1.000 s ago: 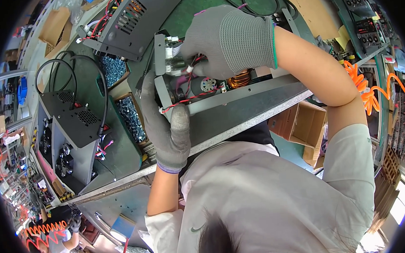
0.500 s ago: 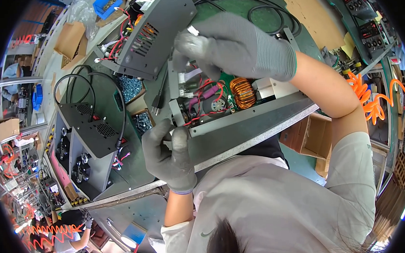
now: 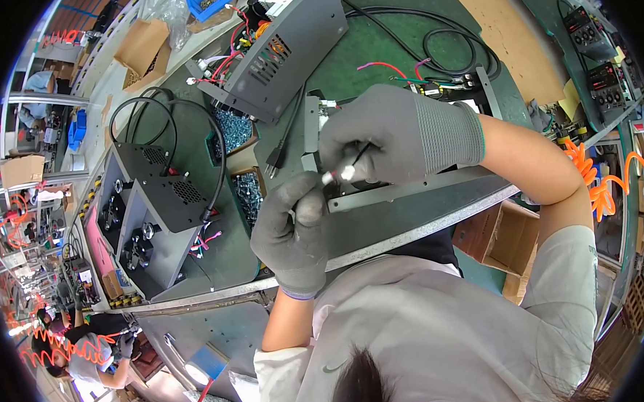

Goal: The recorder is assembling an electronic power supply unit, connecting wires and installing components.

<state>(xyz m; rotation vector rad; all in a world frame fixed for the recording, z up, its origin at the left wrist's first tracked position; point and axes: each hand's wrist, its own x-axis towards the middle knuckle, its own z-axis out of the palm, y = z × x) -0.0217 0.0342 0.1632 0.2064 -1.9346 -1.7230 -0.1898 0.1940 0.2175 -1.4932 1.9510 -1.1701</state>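
Both my hands wear grey gloves and work close together over an open grey metal chassis (image 3: 401, 191). The fingers of my right hand (image 3: 391, 135) are closed on a small white wire connector (image 3: 348, 173), with a short dark wire beside it. My left hand (image 3: 293, 228), at the chassis's near left corner, pinches another small whitish wire connector (image 3: 327, 178) at its fingertips. The two connectors are close to each other; whether they touch I cannot tell. My right hand hides most of the chassis's inside, and loose red wires (image 3: 384, 67) stick out behind it.
A second grey slotted case (image 3: 285, 54) stands tilted behind. Its plugged black cord (image 3: 272, 158) lies beside boxes of screws (image 3: 249, 194). Black vented panels (image 3: 165, 198) lie left, and a coiled black cable (image 3: 460, 48) is at the back. A cardboard box (image 3: 513, 242) sits below the table edge.
My right hand has come down and nearer from above the chassis, bringing its white connector toward my left hand. My left fingers have closed into a pinch. The view has shifted slightly.
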